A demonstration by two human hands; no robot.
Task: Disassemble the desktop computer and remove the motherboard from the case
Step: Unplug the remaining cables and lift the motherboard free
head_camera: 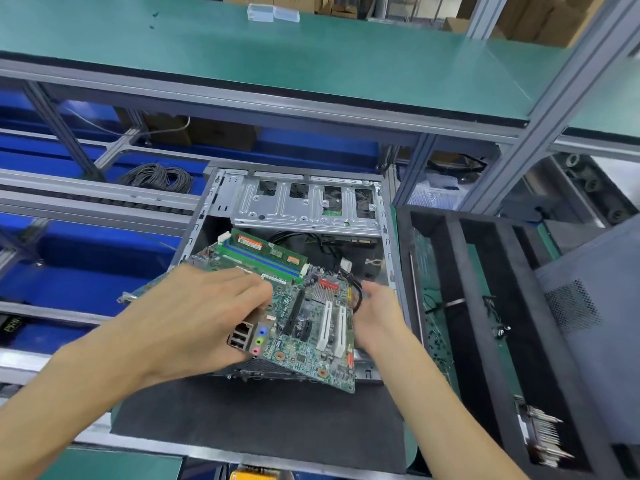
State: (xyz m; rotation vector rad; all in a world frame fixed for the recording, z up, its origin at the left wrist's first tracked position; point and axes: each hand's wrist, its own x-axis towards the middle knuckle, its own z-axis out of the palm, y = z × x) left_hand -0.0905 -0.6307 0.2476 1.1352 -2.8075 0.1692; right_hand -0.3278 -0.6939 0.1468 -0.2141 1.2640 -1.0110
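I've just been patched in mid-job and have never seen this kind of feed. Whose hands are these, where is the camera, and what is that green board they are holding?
No robot here: a person works bare-handed, and the one camera sits on their head, looking down. The left hand grips the motherboard by its port side, and the right hand holds its opposite edge beside some black cables. The board is tilted, raised above the open computer case, with a memory stick still in its slot. To the right stands a black foam rack holding other green boards.

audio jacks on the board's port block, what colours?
Blue, green and pink, top to bottom, on the audio jacks of the motherboard; head view.
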